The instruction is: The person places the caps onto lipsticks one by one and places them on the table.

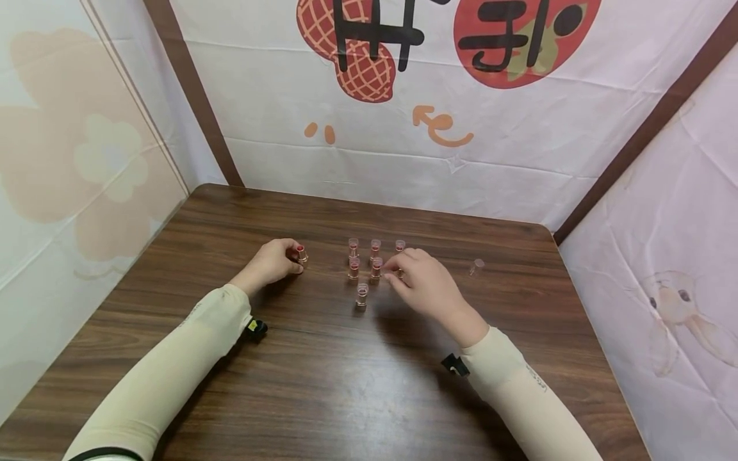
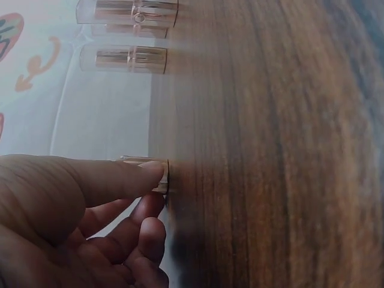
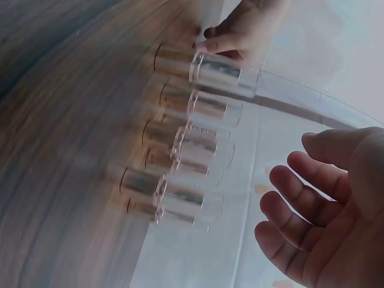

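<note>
My left hand (image 1: 270,264) pinches an uncapped lipstick (image 1: 302,254) with a red tip and gold base, upright at the tabletop on the left. In the left wrist view, thumb and fingers cover most of that lipstick (image 2: 163,183). My right hand (image 1: 425,283) hovers beside a cluster of lipsticks in clear caps, fingers loosely bent and nothing between them. Nearest to it are a capped lipstick (image 1: 377,267) and one farther back (image 1: 400,246); the hand partly hides the cluster's right side. The front lipstick (image 1: 362,295) stands apart from the rows.
A loose clear cap (image 1: 476,266) is on the wooden table (image 1: 323,397) to the right of the cluster. A printed cloth (image 1: 259,96) hangs behind the table's back edge, with more cloth on both sides.
</note>
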Action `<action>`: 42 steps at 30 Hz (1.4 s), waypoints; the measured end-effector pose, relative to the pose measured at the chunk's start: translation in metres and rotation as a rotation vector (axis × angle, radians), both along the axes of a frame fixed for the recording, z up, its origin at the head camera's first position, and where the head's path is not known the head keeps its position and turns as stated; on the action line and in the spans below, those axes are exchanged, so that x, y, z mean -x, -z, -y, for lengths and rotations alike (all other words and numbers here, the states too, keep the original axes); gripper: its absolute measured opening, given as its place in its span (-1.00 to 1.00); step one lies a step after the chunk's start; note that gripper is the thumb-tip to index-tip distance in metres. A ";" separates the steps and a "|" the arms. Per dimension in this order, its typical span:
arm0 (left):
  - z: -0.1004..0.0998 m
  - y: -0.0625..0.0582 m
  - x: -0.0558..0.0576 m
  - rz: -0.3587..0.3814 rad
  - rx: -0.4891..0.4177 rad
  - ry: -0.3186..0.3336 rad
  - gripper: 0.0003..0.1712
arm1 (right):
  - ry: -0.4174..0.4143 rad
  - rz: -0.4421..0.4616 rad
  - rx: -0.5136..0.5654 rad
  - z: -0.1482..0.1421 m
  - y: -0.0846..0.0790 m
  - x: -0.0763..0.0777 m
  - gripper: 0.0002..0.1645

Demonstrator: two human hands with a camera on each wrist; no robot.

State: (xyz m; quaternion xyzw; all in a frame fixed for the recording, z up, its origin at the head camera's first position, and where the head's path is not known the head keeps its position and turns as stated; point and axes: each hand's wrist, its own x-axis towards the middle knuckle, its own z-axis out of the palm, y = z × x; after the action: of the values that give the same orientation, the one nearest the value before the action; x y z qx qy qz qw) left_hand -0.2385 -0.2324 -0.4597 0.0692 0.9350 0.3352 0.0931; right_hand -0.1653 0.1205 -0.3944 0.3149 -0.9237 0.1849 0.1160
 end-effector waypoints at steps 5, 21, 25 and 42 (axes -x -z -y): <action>0.002 0.002 0.001 -0.012 0.003 -0.010 -0.73 | 0.041 0.002 0.026 -0.010 -0.001 0.004 -0.85; -0.001 -0.018 -0.018 -0.076 -0.068 -0.022 -0.78 | 0.272 0.060 0.042 -0.058 0.003 0.020 -0.77; -0.003 -0.021 -0.022 -0.093 -0.083 -0.013 -0.77 | 0.320 0.057 0.013 -0.071 0.009 0.020 -0.77; -0.024 -0.041 -0.042 -0.155 -0.125 0.093 -0.70 | 0.499 0.102 -0.177 -0.117 0.023 0.037 -0.43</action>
State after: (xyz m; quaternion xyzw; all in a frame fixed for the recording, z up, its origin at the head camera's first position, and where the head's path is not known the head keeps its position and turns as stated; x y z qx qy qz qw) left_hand -0.1961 -0.2084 -0.4192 0.1439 0.9123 0.3820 0.0313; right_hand -0.2019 0.2380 -0.4176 0.0765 -0.9900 0.0845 0.0833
